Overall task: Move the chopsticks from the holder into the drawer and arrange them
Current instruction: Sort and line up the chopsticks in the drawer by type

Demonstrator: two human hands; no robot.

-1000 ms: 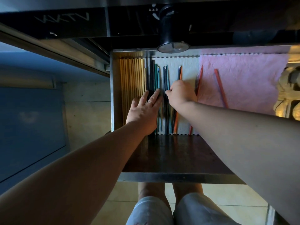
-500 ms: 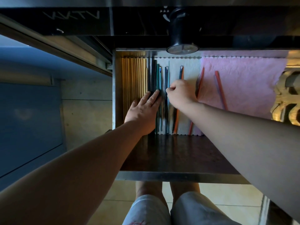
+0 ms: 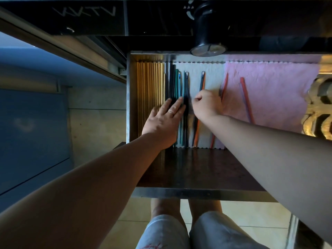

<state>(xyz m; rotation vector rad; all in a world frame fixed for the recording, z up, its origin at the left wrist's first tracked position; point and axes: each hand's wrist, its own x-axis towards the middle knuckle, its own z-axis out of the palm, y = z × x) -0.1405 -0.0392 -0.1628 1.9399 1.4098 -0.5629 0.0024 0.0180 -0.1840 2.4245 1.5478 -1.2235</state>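
Left grip is pressing flat, fingers straight, on dark chopsticks in the drawer; right grip is curling over two more, hold unclear. Two red chopsticks are lying apart, one fully on pink cloth.

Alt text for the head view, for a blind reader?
In an open drawer, the left hand lies flat on dark and teal chopsticks; the curled right hand covers a blue-and-orange pair. Two red chopsticks lie loose farther right.
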